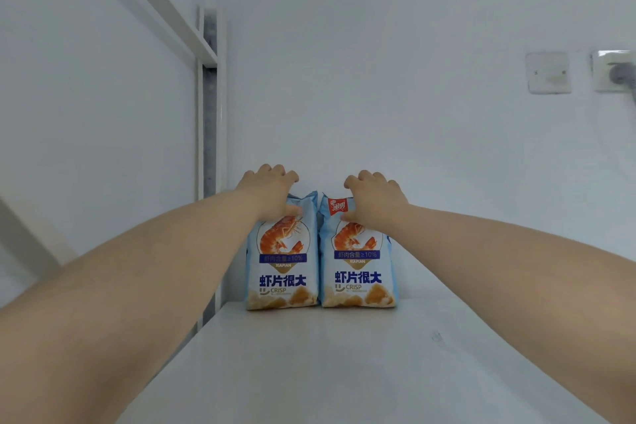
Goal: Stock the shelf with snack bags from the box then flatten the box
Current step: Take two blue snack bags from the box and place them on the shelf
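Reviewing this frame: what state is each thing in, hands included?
Left blue-and-white shrimp crisp bag: upright on the shelf, held at its top.
Right blue-and-white shrimp crisp bag: upright beside it, held at its top.
Left hand: grip curled over the left bag's top.
Right hand: grip curled over the right bag's top.
White shelf board: carries both bags at the back.
White wall socket: grey plug inserted.

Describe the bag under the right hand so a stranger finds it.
At the back of the white shelf stand two blue shrimp-crisp bags. It is the right bag, gripped by the right hand; unlike the left bag, it shows a red logo patch.
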